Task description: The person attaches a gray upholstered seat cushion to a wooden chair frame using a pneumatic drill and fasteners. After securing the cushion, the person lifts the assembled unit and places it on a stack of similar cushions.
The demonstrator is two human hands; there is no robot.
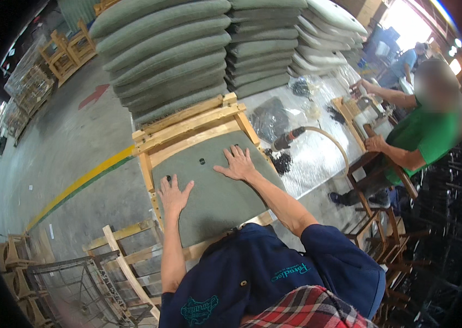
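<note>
A grey-green padded seat panel (pixel 209 188) lies in a pale wooden frame (pixel 182 133) right in front of me. Small black fittings (pixel 202 161) show along its far part. My left hand (pixel 173 197) rests flat on the panel's left side, fingers spread, with a black fitting at its fingertips. Toward the far right corner, my right hand (pixel 237 164) presses flat, fingers apart, its fingertips near another black spot. Neither hand grips anything. To the right of the frame, a power driver (pixel 288 139) with a hose lies beside a pile of black screws or small parts (pixel 280 162).
Tall stacks of similar grey-green panels (pixel 165 54) stand behind the frame. A plastic-covered table (pixel 316 158) holds a dark bag (pixel 270 120). A co-worker in a green shirt (pixel 430 131) handles a wooden chair frame (pixel 373 158) at right. Wooden slats (pixel 127 262) stand at lower left.
</note>
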